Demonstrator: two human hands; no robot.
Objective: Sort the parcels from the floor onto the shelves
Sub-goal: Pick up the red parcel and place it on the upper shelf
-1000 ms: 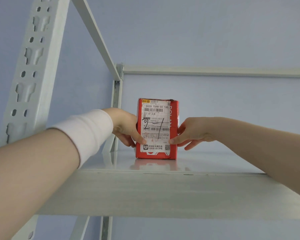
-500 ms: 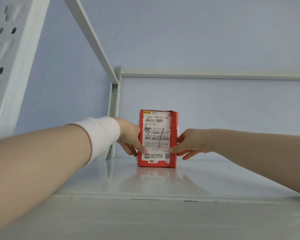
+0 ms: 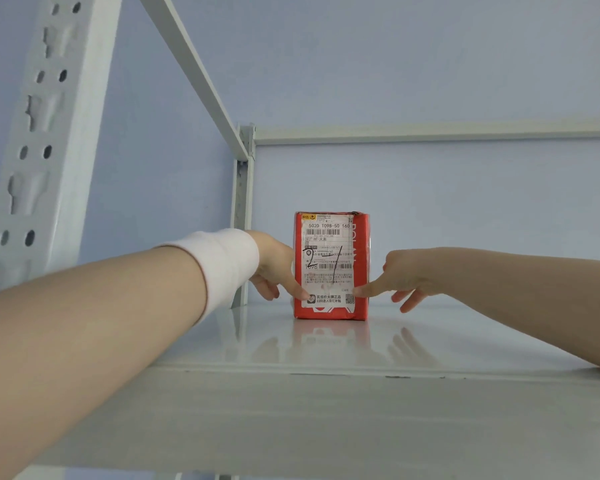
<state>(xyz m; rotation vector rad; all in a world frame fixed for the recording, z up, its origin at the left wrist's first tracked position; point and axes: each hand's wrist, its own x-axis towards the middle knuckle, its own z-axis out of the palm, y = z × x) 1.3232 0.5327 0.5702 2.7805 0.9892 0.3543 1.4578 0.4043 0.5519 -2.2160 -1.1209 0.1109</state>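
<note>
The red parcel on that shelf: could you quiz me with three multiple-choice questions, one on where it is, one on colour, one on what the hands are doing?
1. Where does the red parcel stand?
A on the shelf
B on the floor
C in a bin

2. What colour is its label?
A green
B white
C black

3. How do the hands meet it?
A lifting it overhead
B both well away
C left hand and right hand touching its lower front, fingers spread

Answers: 1 A, its base rests on the board. 2 B, white with barcodes. 3 C, fingertips at both lower edges.
</note>
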